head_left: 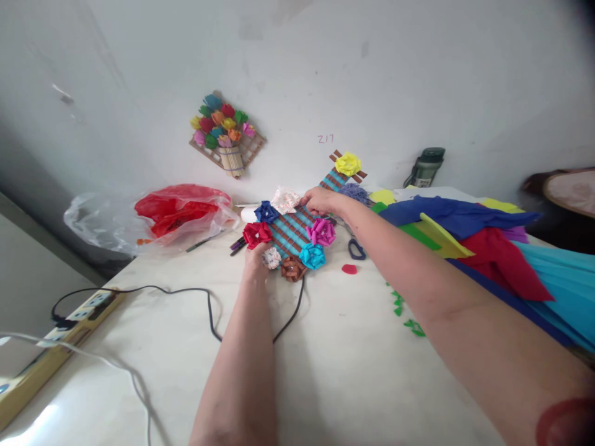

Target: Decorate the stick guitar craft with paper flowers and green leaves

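Observation:
A guitar-shaped craft woven from blue and brown strips (290, 232) is propped up on the table, its neck slanting up to the right. Paper flowers ring its body, among them a red flower (257, 235), a dark blue flower (266, 212), a magenta flower (321, 232) and a brown flower (292, 269). A yellow flower (348, 164) tops the neck. My left hand (255, 259) grips the lower left edge below the red flower, its fingertips partly hidden. With curled fingers, my right hand (318, 201) pinches at the right edge of the white paper flower (285, 200).
Coloured paper sheets (493, 260) are piled at right, near scissors (356, 249) and green scraps (413, 328). A plastic bag (181, 214) lies at left. A black cord (209, 310) crosses to the power strip (88, 310). A flower decoration (227, 133) hangs on the wall.

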Motion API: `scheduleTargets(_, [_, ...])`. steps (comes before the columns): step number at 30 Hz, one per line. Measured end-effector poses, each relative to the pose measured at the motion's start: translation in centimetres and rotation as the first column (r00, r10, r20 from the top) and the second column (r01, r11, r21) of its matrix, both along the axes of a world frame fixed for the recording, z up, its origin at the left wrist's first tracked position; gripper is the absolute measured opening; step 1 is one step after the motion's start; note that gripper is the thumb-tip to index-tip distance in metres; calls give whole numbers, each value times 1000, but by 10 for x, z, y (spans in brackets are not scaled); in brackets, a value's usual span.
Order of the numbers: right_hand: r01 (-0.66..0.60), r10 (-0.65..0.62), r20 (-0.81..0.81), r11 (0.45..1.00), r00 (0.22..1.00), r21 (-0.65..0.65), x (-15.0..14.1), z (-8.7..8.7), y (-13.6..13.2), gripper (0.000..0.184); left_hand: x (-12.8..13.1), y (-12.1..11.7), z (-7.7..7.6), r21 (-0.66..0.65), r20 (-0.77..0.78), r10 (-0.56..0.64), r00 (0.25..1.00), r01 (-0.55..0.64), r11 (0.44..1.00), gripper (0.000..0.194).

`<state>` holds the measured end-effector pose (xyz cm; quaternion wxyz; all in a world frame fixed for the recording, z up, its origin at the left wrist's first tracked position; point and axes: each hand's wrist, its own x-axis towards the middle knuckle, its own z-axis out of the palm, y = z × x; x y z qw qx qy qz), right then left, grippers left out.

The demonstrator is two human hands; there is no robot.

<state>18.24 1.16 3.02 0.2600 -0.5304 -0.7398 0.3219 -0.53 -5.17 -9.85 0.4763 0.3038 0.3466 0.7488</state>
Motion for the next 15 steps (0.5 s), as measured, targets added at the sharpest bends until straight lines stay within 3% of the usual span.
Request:
scheduleTargets(4, [6, -7, -77, 1000, 997, -5, 1, -2, -1, 37, 0, -1, 1, -1, 3, -15, 1000, 15, 1000, 26])
scheduleTargets(8, [16, -16, -19, 999, 1000, 34, 1, -2, -2, 39, 0, -1, 1, -42, 10, -2, 1000, 3, 999, 25])
scheduleTargets(12, [9, -17, 55, 990, 998, 139, 4, 4, -3, 39, 0, 1, 0, -39, 16, 9, 1000, -8, 999, 26])
scheduleTargets(15, [19, -24, 18, 970, 1000, 242, 10, 8, -6, 39, 0, 2, -1, -42, 14, 5, 1000, -4, 999, 26])
